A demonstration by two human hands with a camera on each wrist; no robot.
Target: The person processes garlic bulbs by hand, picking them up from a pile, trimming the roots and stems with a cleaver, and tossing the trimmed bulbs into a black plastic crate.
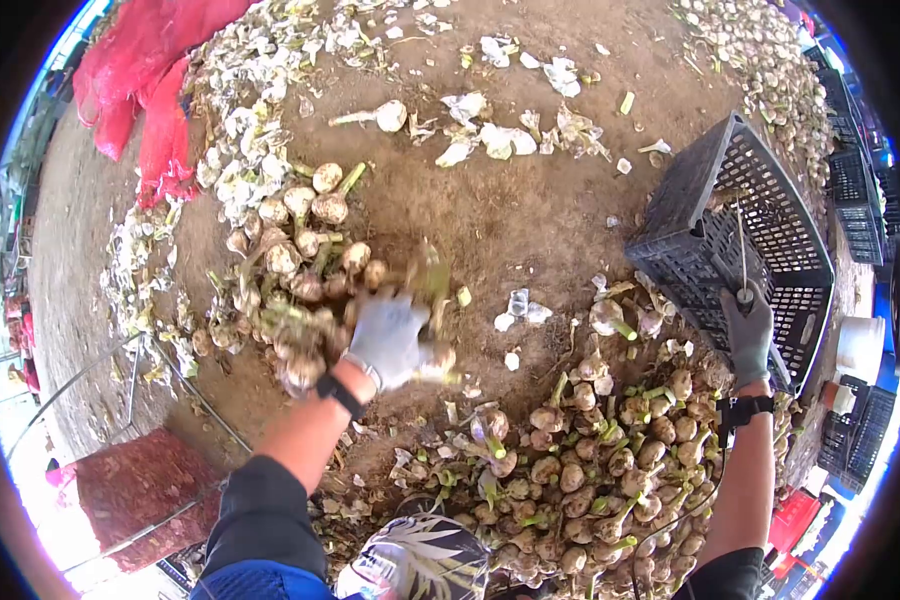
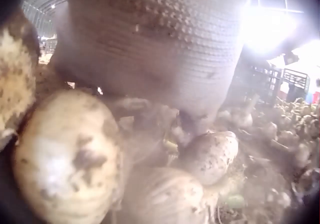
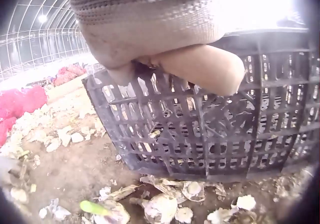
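Observation:
My gloved left hand point(image 1: 388, 338), blurred, is over the heap of garlic bulbs point(image 1: 300, 258) left of centre. In the left wrist view its glove point(image 2: 155, 44) hangs over a pale bulb point(image 2: 67, 156) and touches or nearly touches a smaller bulb point(image 2: 210, 156); its fingertips are hidden, so a grip cannot be made out. At the right, my gloved right hand point(image 1: 748, 335) grips a tool with a pale handle point(image 3: 205, 69), whose end sticks out of the fist. This hand is beside the black plastic crate point(image 1: 670, 210), which lies tilted.
A large pile of garlic point(image 1: 570, 475) lies along the near side. Dry skins point(image 1: 500, 140) and a single bulb point(image 1: 391, 116) lie on the soil farther off. Red net sacks point(image 1: 165, 120) are at the upper left, and more crates point(image 1: 850, 190) line the far right.

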